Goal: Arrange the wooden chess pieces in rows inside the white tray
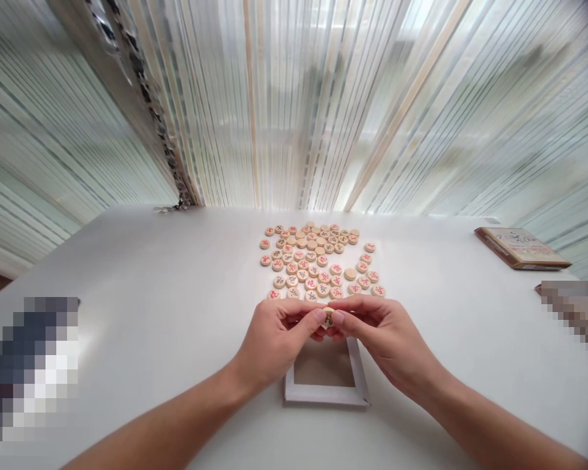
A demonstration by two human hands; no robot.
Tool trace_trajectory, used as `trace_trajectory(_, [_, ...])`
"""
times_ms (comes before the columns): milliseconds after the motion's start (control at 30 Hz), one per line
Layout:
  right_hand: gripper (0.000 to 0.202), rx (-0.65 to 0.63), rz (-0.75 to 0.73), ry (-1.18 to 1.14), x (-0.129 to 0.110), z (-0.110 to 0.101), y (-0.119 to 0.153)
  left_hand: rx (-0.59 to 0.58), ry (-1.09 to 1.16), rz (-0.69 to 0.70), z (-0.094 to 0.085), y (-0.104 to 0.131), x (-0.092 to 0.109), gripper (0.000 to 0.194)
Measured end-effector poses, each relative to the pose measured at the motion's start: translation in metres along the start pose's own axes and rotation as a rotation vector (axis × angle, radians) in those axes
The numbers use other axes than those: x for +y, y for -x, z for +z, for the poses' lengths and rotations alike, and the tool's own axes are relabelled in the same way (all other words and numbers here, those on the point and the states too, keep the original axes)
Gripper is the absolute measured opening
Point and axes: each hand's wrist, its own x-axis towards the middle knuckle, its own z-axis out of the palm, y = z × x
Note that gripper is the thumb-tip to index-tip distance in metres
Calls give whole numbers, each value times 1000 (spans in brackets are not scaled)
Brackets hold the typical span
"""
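Between the thumbs and fingertips of both hands I hold one round wooden Chinese chess piece [328,318], its dark-marked face turned toward me. My left hand [280,329] pinches it from the left, and my right hand [378,323] from the right. Below the hands lies a shallow white-rimmed box [325,394] with a brown inside; its far part is hidden by my fingers. Just beyond my hands, many loose Chinese chess pieces [303,264] lie spread flat, some with red characters, some with dark ones, others showing a plain side.
All this lies on a white table [176,294]. A flat box with a picture on its lid [523,248] rests at the far right. Nearer on that side is a blurred brown item [577,316]. Another blurred dark object [27,365] is at left. Striped string curtains [294,104] hang behind.
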Motion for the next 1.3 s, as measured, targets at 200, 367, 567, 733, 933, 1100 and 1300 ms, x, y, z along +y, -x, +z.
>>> trace_trajectory(200, [32,-4,82,-92,-4,0,2,-22,20,-39,0,1,3,25])
trace_trajectory(367, [30,3,64,-80,-3,1,4,-24,-3,-31,1,4,7,23])
trace_trajectory(567, [22,-27,-6,-78,-2,5,7,6,-33,-7,5,7,6,17])
trace_trajectory(733, [24,-33,21,-121,-2,4,8,25,67,-35,7,10,7,24])
trace_trajectory(933, [29,-34,62,-180,-3,3,9,21,141,-55,8,11,9,21])
trace_trajectory(1100, [31,16,52,-171,-5,6,9,-29,140,-50,12,15,7,25])
trace_trajectory(1300, [24,-2,28,-185,-5,6,10,-24,202,-80,13,16,9,28])
